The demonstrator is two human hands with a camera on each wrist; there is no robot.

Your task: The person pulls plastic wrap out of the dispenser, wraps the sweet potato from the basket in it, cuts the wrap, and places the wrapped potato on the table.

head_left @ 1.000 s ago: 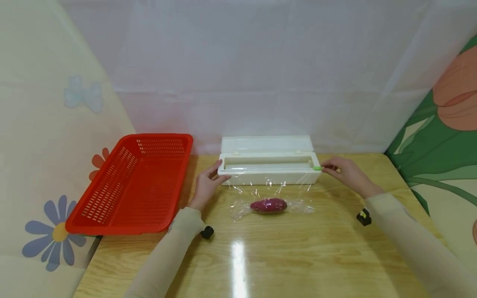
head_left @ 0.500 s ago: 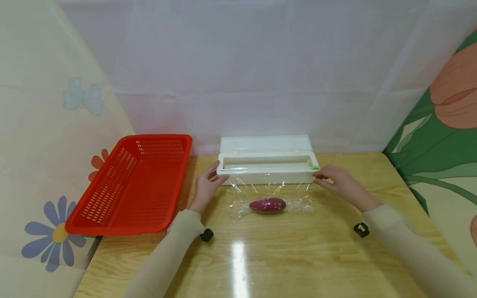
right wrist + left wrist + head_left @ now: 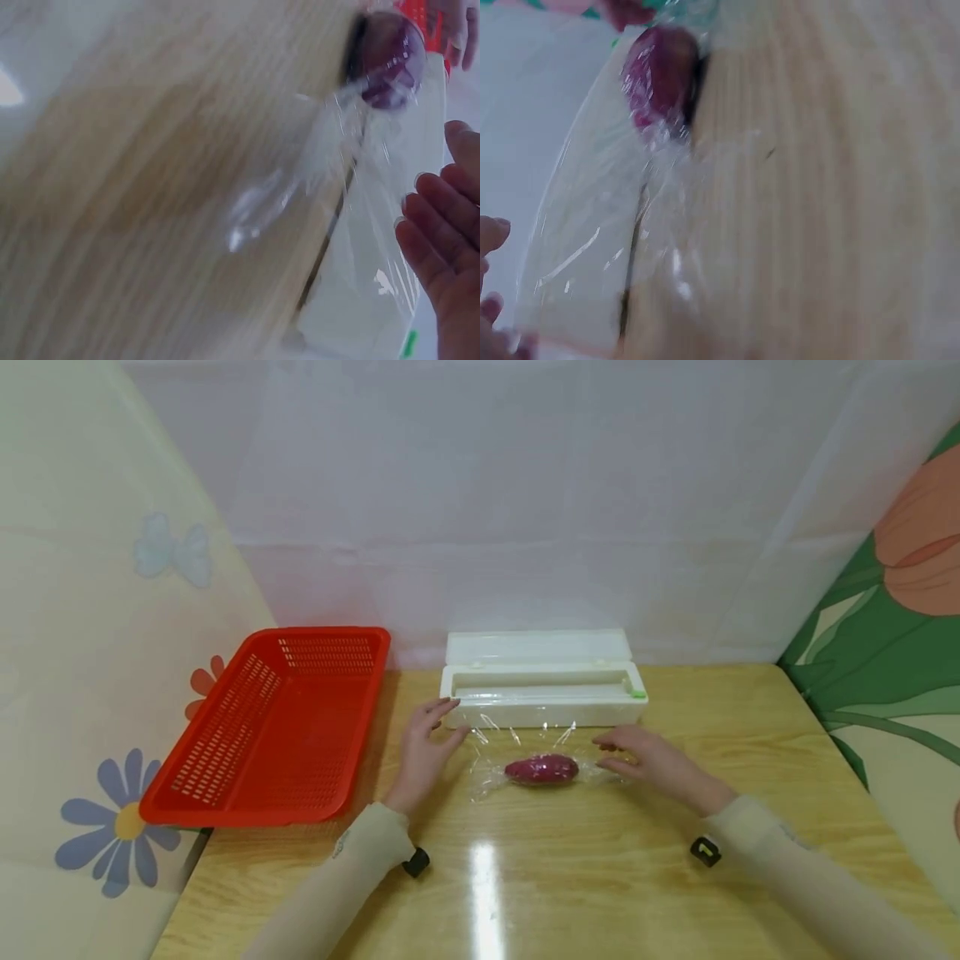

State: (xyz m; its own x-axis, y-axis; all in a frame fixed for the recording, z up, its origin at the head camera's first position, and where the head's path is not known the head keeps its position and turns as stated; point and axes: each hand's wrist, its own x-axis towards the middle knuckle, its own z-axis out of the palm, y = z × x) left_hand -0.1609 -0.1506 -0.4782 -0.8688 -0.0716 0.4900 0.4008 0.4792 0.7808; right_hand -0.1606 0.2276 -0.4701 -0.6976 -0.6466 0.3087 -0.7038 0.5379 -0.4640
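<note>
A purple sweet potato (image 3: 542, 769) lies on the table, wrapped in clear cling film (image 3: 517, 739) with loose ends on both sides. The film runs from it up to a white cling film dispenser (image 3: 543, 714), whose lid (image 3: 538, 647) stands raised. At the dispenser's right end sits a small green cutter slider (image 3: 637, 694). My left hand (image 3: 423, 756) is by the dispenser's front left corner, thumb and fingers apart. Over the film's right end hovers my right hand (image 3: 660, 764); its fingers are extended in the right wrist view (image 3: 450, 240) and grip nothing.
To the left stands a red plastic basket (image 3: 345, 793) with slotted sides. The wooden table (image 3: 600, 877) runs back to a pale cloth backdrop (image 3: 525, 510). Printed flower panels flank both sides.
My right hand has left the green slider at the dispenser's right end and moved left and nearer, beside the sweet potato. My left hand has slid slightly down off the dispenser's corner.
</note>
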